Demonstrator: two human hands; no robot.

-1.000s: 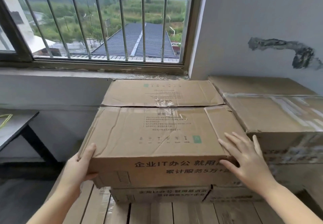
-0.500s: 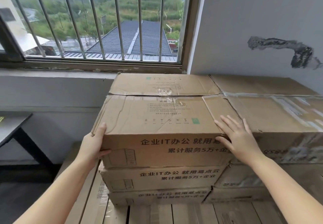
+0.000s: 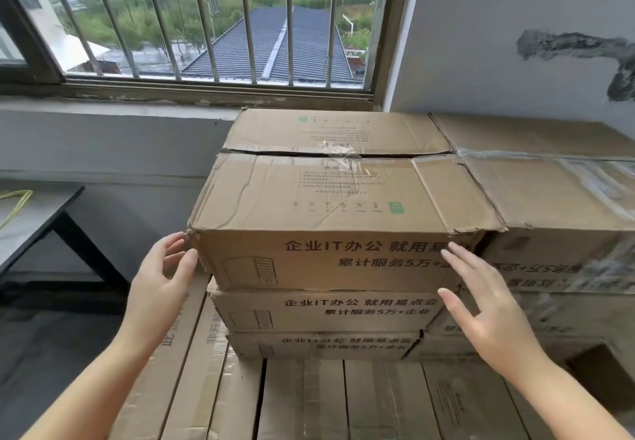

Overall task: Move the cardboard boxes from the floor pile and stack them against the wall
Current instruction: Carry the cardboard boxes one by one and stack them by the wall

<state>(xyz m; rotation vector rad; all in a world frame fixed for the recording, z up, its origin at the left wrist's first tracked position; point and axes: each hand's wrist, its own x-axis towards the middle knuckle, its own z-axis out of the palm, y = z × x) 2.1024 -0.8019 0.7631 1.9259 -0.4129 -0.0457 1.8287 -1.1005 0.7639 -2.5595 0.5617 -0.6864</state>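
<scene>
Top box sits atop stack under window. My left hand open, fingertips at its left corner; right hand open, just before its front. Placement looks complete; next, fetch another box.

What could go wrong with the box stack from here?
1. The top box overhangs the two boxes under it on the left, so a nudge from the left hand at its corner might shift it.
2. Its top flaps gape along the torn tape seam; more weight on top may make it sag.
3. The right hand is open, with no grip to catch a slide.
</scene>
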